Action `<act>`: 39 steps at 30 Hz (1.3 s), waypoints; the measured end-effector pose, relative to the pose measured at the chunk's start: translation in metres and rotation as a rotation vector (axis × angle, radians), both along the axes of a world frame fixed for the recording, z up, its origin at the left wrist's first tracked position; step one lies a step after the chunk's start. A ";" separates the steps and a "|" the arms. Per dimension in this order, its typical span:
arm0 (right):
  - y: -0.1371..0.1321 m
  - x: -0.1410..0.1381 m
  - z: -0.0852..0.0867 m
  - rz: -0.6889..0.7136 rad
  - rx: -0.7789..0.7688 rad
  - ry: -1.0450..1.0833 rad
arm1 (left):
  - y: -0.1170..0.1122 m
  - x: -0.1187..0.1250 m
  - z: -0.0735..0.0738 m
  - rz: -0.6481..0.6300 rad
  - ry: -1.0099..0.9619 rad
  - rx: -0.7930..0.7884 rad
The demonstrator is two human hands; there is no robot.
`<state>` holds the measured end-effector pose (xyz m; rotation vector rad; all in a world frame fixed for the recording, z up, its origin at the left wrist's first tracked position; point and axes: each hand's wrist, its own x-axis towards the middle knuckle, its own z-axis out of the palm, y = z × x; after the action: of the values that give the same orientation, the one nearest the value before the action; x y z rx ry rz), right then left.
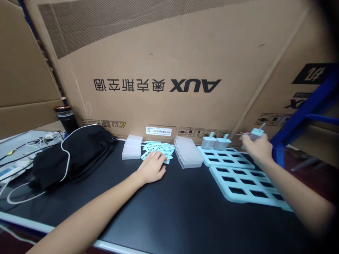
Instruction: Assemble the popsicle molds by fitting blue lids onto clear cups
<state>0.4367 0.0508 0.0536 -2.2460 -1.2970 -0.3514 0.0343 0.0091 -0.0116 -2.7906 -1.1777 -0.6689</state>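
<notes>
My left hand (153, 167) rests at the near edge of a pile of light-blue plastic popsicle sticks (158, 145). Its fingers lie loosely over the pieces, thumb apart, and no piece shows in its grasp. At the right, my right hand (258, 146) grips a popsicle mould (256, 132) with a light-blue stick lid, raised above the far end of the racks. Two similar capped moulds (222, 142) stand upright in the back light-blue rack (225, 162). A second slotted rack (245, 200) lies nearer, partly behind my right forearm.
Clear plastic mould cups stand left (132, 147) and right (188, 155) of the pile. A black bag (71, 153), white cables and a dark bottle (68, 120) occupy the left. A large cardboard box (159, 63) walls off the back; a blue metal post (299, 120) stands at right.
</notes>
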 end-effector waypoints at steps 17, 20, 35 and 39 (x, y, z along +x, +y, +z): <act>0.015 -0.196 0.064 0.764 -0.563 -0.488 | 0.004 -0.001 -0.005 -0.022 0.005 0.007; 0.015 -0.207 0.069 0.770 -0.636 -0.490 | 0.004 -0.001 -0.005 -0.029 0.004 0.011; 0.025 -0.234 0.058 0.869 -0.481 -0.417 | 0.003 0.000 -0.003 -0.009 0.029 0.065; 0.036 -0.255 0.043 1.012 -0.434 -0.418 | 0.001 0.004 0.001 -0.037 0.094 0.156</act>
<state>0.1813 0.0872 0.0963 -1.5204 -2.7141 -0.1546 0.0381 0.0098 -0.0105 -2.6877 -1.0139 -0.5974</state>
